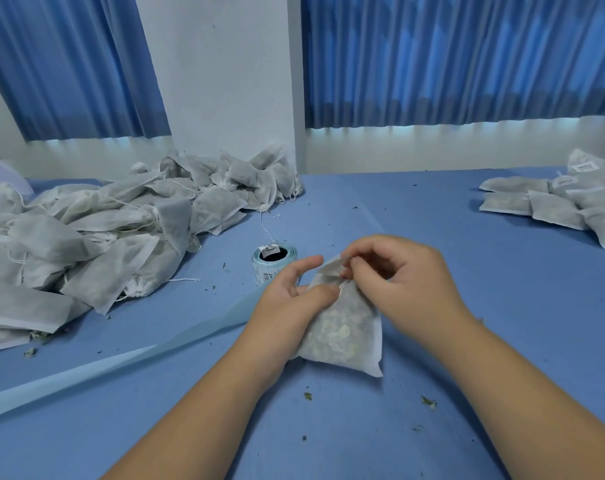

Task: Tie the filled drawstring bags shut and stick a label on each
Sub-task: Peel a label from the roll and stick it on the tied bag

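Fingers (358,270) of the right hand (398,282) pinch the mouth of a filled drawstring bag (342,332) lying on the blue desk (484,341), the left hand (290,303) grips its side, a label roll (273,263) stands just beyond them, a heap of bags (103,230) lies farther left, and labelled bags (564,202) lie far right.

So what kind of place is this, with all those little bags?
Probably a small packing workroom: a big heap of filled bags waits on the blue table, a label roll stands nearby, and labelled bags are stacked on the right.
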The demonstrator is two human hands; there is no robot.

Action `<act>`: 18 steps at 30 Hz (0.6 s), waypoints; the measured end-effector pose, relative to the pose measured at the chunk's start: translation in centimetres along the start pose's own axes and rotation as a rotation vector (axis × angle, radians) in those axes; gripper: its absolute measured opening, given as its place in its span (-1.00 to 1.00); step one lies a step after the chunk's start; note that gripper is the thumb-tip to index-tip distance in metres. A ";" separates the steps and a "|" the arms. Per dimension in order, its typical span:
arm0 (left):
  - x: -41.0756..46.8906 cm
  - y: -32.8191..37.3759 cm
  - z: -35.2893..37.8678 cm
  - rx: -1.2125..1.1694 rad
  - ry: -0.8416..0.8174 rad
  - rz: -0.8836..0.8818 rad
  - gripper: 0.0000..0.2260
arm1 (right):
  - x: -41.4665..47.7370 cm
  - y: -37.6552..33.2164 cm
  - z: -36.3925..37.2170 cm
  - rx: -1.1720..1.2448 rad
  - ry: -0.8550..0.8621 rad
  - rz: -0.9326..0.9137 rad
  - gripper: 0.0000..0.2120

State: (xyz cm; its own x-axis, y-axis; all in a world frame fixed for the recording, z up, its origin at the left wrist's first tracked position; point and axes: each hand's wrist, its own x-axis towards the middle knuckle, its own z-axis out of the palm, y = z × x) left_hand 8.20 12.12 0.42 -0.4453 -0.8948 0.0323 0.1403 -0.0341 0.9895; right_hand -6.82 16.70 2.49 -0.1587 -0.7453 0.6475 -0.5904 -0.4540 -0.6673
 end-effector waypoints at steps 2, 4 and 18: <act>0.0 0.1 -0.1 -0.014 0.005 -0.004 -0.51 | 0.0 0.0 -0.1 -0.104 -0.009 -0.082 -0.77; 0.0 0.1 -0.1 -0.022 0.014 -0.009 -0.52 | 0.0 0.1 -0.2 -0.160 -0.024 -0.141 -0.80; 0.0 0.1 -0.3 0.017 0.029 -0.032 -0.54 | 0.1 0.3 -1.2 -0.372 -0.178 -0.262 -0.82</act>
State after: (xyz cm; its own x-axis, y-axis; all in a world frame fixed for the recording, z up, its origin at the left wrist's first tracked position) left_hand 8.44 12.04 0.44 -0.4239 -0.9057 -0.0034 0.1112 -0.0558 0.9922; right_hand -7.96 17.09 2.74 0.1515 -0.7164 0.6811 -0.8406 -0.4559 -0.2926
